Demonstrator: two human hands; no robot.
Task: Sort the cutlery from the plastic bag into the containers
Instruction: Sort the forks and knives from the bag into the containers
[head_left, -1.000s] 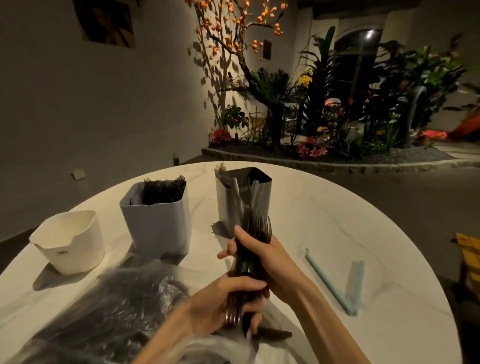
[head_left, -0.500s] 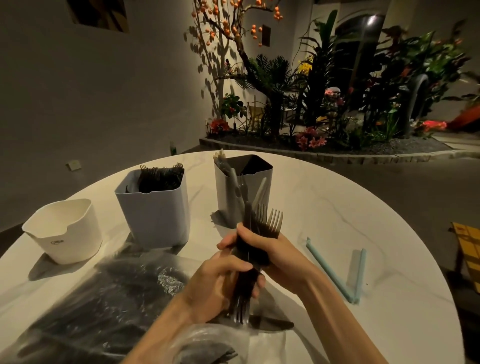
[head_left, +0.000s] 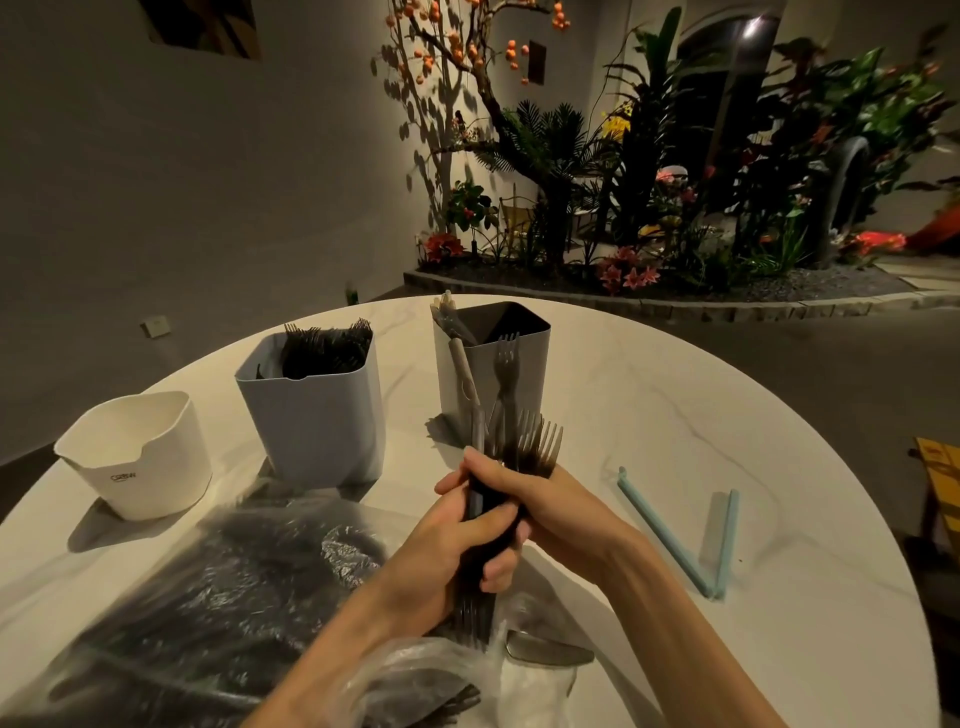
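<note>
White container (head_left: 136, 457) — small grey print, unreadable

Both forearms are bare to the frame's edge; the left hand (head_left: 457, 551) and right hand (head_left: 558, 506) wear nothing.

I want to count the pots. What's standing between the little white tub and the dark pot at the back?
In the head view, the grey container full of black forks stands between the white tub and the dark container.
</note>
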